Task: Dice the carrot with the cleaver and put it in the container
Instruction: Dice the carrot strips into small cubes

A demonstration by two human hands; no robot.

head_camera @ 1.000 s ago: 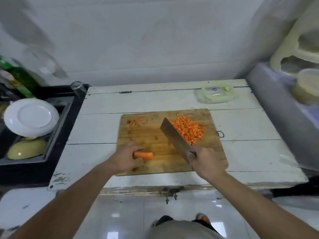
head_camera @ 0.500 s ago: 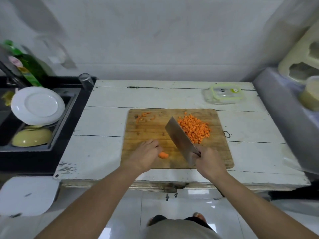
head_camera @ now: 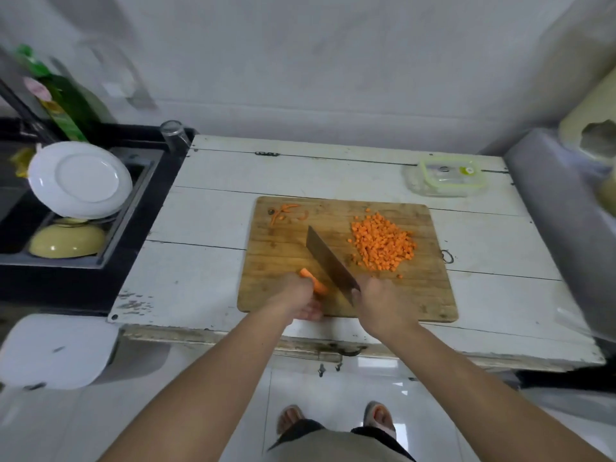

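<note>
**Last carrot piece under the cleaver**

The carrot piece (head_camera: 313, 281) lies near the six o'clock edge of the cutting board (head_camera: 430, 295), slanting toward eleven o'clock. My left hand (head_camera: 297, 300) curls over its near end and pins it down, a tight grip that should stop it rolling under the blade. My right hand (head_camera: 380, 303) is wrapped round the handle of the cleaver (head_camera: 328, 263); the handle itself is hidden inside that grip. The blade points to eleven o'clock and sits just beside the piece on its three o'clock side, so I judge the next cut is about to start.

At two o'clock on the board lies the heap of diced carrot (head_camera: 383, 243), kept well apart from the blade so the cutting zone has room. Peel scraps (head_camera: 283, 211) lie at the board's eleven o'clock corner. The container (head_camera: 448, 176), rimmed in green, waits on the desk (head_camera: 206, 268) past the board at one o'clock, near the heap for the transfer not yet done.
</note>
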